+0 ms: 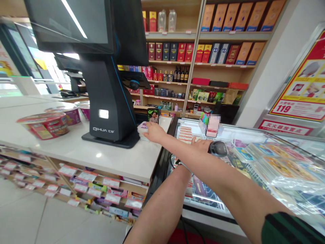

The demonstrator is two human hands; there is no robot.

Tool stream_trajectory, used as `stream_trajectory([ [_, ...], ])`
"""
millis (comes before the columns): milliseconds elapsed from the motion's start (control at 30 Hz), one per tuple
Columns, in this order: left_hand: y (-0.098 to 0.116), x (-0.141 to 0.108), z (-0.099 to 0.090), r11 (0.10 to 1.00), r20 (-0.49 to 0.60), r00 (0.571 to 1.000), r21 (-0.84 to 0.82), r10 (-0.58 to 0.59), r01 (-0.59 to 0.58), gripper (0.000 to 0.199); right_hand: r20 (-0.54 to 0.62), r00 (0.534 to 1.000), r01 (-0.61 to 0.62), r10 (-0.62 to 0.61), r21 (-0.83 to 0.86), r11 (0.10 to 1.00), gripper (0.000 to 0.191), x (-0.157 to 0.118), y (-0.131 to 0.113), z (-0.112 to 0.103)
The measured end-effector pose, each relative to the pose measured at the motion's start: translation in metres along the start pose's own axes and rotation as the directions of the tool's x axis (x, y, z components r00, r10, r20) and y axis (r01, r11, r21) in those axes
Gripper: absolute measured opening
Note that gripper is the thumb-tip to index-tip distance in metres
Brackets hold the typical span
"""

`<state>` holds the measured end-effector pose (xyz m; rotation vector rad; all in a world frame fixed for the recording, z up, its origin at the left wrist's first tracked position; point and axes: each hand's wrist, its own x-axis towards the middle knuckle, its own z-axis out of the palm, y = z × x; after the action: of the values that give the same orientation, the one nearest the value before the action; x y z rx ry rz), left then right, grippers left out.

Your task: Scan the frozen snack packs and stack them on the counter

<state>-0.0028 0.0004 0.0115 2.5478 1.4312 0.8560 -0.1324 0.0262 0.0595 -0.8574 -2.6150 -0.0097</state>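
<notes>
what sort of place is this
Most likely a shop, at its checkout counter: a big-screened terminal stands there, lidded bowls sit beside it, and labelled shelves in the background hold rows of boxes.

Black register terminal (111, 101) stationed on pale worktop (122, 164), "QIHUA" lettered on column. Noodle bowls (43, 125) grouped beside it, red one set in front. Price-tagged racks (110, 183) fitted below, filled with small packets. Wall shelves (182, 23) stocked with boxed goods; orange boxes (231, 17) lined up at top right, dark bottles (181, 75) kept lower, to left. Poster (284, 107) marked "119" mounted on right wall. Floor (22, 217) tiled pale grey.
</notes>
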Motion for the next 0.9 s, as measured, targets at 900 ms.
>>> stream_trajectory([
  [900, 0.000, 0.000, 0.000, 1.000, 0.041, 0.999, -0.009, -0.013, 0.014, 0.044, -0.079, 0.995, -0.069, 0.059, -0.132, 0.989, 0.026, -0.005, -0.005, -0.015],
])
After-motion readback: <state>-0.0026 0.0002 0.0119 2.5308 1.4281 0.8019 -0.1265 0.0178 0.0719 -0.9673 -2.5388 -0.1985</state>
